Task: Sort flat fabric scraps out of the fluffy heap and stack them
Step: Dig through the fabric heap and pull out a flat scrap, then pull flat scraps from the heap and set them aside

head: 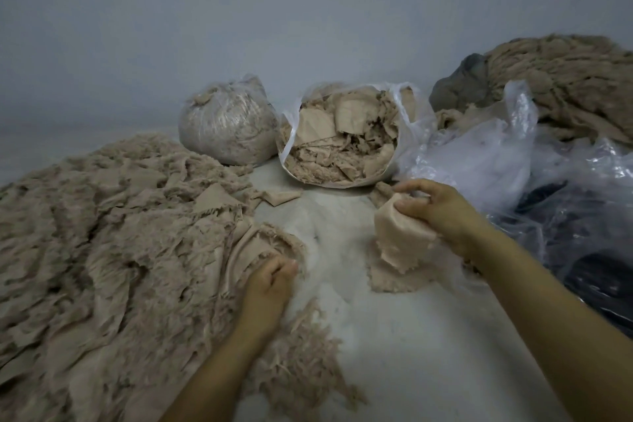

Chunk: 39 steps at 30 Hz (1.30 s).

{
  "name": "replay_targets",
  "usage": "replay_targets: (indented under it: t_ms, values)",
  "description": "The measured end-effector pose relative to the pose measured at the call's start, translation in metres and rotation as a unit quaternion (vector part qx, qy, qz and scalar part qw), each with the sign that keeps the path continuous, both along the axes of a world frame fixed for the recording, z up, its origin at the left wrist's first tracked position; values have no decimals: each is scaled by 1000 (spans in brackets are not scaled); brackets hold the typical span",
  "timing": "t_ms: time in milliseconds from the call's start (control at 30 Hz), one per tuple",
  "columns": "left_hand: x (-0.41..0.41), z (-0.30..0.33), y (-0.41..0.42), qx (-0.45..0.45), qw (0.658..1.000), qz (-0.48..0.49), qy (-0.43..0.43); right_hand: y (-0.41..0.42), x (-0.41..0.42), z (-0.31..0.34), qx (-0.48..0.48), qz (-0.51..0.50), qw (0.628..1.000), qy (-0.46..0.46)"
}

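Two hands at work. Right hand: fingers curled, thumb pinching a wad of beige flat scraps, held above a small stack of scraps on the pale floor. Left hand: fingers curled, gripping a fringed scrap at the near right edge of the fluffy heap. Beyond: open plastic bag of scraps, tied bag, both by the wall.

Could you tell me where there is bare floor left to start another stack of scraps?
The widest bare floor lies near you, between the forearms. A smaller patch runs from there up to the open bag, between the heap and the stack that the right hand grips. Left is heap; right is loose plastic.
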<state>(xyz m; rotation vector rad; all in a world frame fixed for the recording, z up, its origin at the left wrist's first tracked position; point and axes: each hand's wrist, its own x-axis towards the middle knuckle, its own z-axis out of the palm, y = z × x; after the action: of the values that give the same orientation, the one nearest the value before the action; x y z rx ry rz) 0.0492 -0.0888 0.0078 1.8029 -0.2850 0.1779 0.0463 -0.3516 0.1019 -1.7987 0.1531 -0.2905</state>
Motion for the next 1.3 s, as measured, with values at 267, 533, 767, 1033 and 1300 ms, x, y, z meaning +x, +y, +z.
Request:
replay_targets:
  t_ms: [267, 533, 767, 1033, 1300]
  values:
    - [-3, -10, 0, 115, 990, -58, -53, 19, 2, -49, 115, -106, 988, -12]
    - [-4, -4, 4, 237, 955, 2, -179, 4, 2, -62, -139, -120, 981, 63]
    - [14, 4, 12, 457, 870, 69, -173, 25, -6, -91, -470, -33, 880, 58]
    - [0, 3, 29, 361, 918, -46, -159, 107, 7, -72, -369, 46, 928, -38]
    - [-5, 31, 63, 235, 945, 85, -212, 177, 21, -76, -179, 140, 973, 28]
